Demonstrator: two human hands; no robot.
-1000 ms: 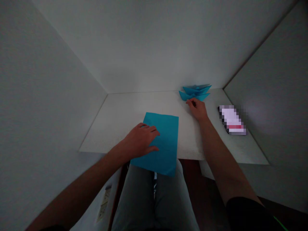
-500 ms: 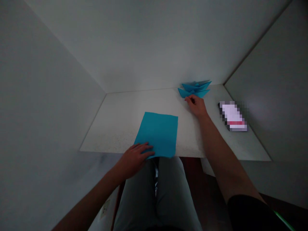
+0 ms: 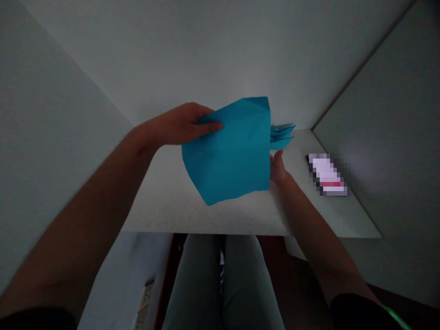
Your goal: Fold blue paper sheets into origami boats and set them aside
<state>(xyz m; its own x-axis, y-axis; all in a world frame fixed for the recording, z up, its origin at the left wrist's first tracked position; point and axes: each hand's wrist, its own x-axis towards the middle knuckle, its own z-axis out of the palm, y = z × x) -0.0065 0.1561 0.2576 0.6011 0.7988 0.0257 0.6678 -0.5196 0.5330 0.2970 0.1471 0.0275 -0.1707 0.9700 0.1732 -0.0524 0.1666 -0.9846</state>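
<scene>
Above the pale tabletop [image 3: 165,211], as the head view shows it, you have 1 blue sheet [image 3: 233,156] raised with its broad face towards the camera. Your left hand [image 3: 189,123] pinches it at the upper left edge, thumb over the near face and fingers mostly hidden behind: a narrow hold, with only paper in it. Your right hand [image 3: 278,168] is at the sheet's right edge, partly covered by it. Its thumb points up, but I cannot tell whether the hidden fingers touch or grip the paper.

To handle it well, press lightly with that left thumb. The sheet bows at the lower left and bends near its top right corner, so a hard pinch at 1 edge would probably leave a crease. Support the right side too, and let the paper flatten gently.

Mind the folded blue paper shapes [image 3: 282,137] near the back wall [image 3: 192,55]. They stand just beyond your right thumb, and the sheet hides part of them; 2 pointed tips show. A careless swing could knock them. The phone [image 3: 328,175] lies farther right, near the right-hand panel [image 3: 388,137] and well apart from the sheet, its screen blurred. Your legs [image 3: 233,284] are below the tabletop's front edge.
</scene>
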